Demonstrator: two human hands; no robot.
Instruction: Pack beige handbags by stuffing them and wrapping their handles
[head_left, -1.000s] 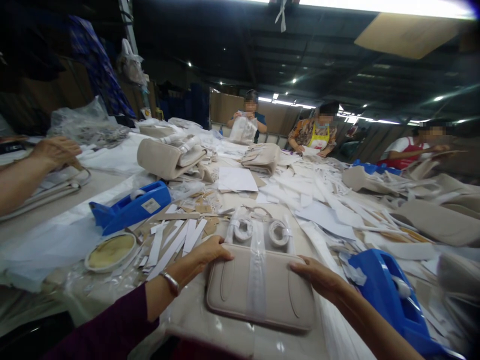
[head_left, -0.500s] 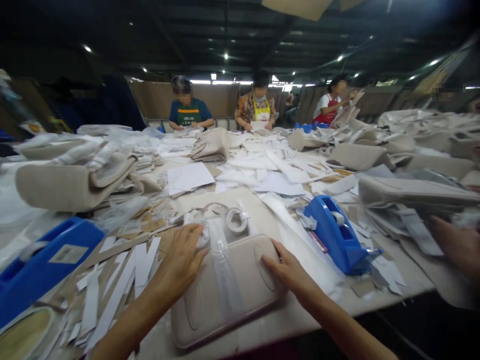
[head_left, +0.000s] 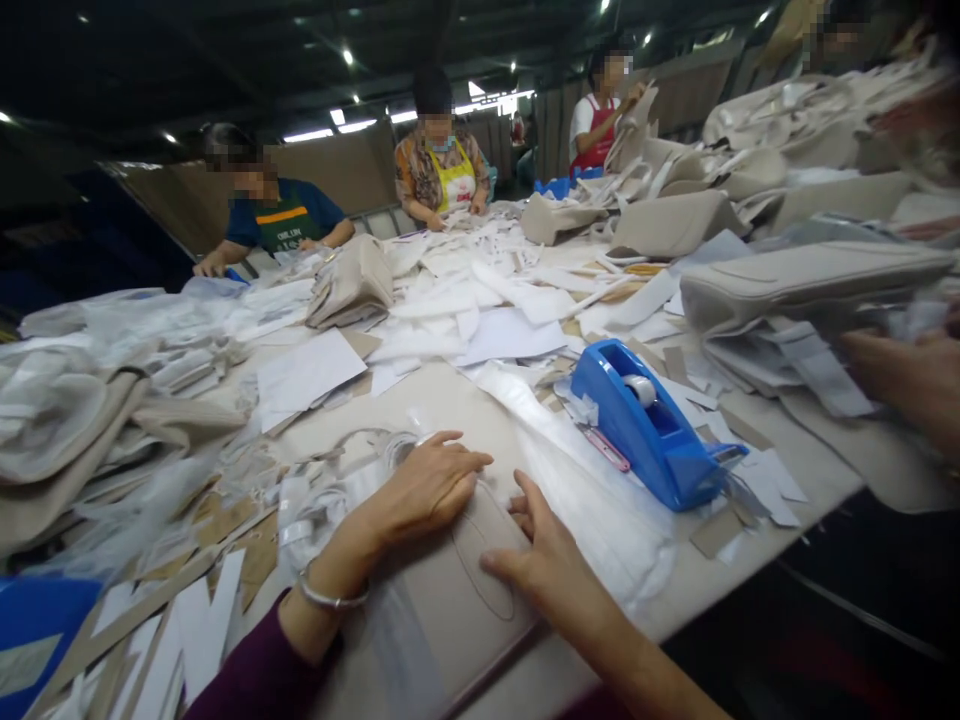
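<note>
A pale beige, smooth-faced handbag (head_left: 457, 625) with rounded piping lies flat and aslant at the near centre of a cluttered work table (head_left: 806, 475), directly under the person's hands; its inside is hidden. A broad strip of clear plastic (head_left: 409, 635) crosses its face, and a pale coiled strap (head_left: 397, 448) sits by its far edge, next to the left hand.

The left hand (head_left: 431, 490), with a silver bangle (head_left: 330, 598) and a purple sleeve (head_left: 259, 665), lies palm down over the bag's far edge, fingers loosely stretched to the right; I cannot tell whether it grips anything underneath. The right hand (head_left: 544, 550) is half open at the bag's right end, thumb over the face, fingers partly curled near the edge; whether it pinches the bag I cannot make out.

To the right, beyond a crumpled white sheet (head_left: 577, 500), stands a blue plastic tape dispenser (head_left: 622, 425) holding a white-cored roll (head_left: 639, 392). Far right, a co-worker's hand (head_left: 911, 385) is beside another beige bag (head_left: 810, 285). Across the far side, three people in aprons work behind heaped paper and beige bags.
</note>
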